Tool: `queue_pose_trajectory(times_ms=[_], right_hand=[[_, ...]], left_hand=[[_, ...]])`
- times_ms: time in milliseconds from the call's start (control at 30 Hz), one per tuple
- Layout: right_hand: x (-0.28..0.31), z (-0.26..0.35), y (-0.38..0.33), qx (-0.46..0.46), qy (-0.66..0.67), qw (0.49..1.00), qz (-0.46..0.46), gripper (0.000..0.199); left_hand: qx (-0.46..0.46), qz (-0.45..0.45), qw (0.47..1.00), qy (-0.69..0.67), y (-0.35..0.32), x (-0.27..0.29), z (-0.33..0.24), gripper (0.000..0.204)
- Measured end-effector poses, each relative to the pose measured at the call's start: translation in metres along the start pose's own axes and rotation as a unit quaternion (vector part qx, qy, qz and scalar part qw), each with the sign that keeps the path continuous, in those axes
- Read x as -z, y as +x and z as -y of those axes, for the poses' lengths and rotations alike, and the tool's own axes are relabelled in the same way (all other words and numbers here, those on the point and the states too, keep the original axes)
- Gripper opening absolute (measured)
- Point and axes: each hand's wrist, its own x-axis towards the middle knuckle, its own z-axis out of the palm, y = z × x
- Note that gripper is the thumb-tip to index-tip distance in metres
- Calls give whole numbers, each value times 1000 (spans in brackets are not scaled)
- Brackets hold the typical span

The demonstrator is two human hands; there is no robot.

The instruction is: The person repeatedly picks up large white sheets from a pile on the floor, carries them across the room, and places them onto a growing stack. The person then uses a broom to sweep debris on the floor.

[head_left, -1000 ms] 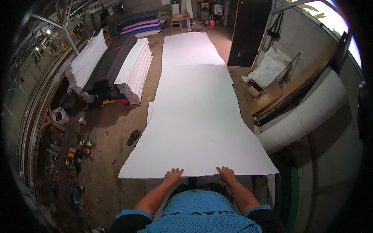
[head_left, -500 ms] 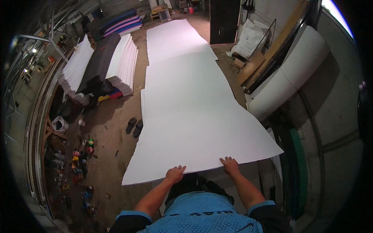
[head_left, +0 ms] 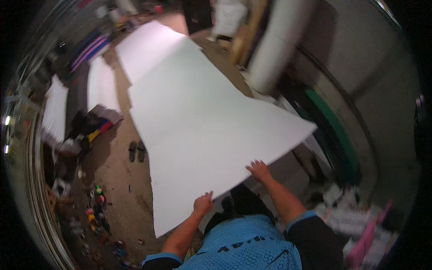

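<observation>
left hand (head_left: 203, 204): my fingers grip near edge of white foam sheet (head_left: 198, 117)
right hand (head_left: 259, 171): fingers curled on same edge
past fingertips: white sheet stacks (head_left: 101, 85), blurred

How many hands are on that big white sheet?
2: the left hand and the right hand both grip the near edge of the white sheet, side by side. No other hands show.

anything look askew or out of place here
The big white sheet lies skewed across the floor, its near edge slanting where the left hand and right hand grip it. A pair of dark sandals sits loose on the bare floor beside it.
</observation>
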Motion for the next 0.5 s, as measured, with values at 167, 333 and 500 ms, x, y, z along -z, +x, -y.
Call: queue_pose_trajectory(times_ms=[167,333,500], right_hand=[[-6,28,-52,-41,57,997,-20,29],[-32,34,-112,-81,68,992,-67,24],[-76,35,-166,-89,79,988,-100,23]], left_hand=[[-20,-27,999,-4,-35,-29,-13,61],[-74,28,997,21,-60,-46,-41,61],[-97,60,993,36,-87,-73,-68,58]])
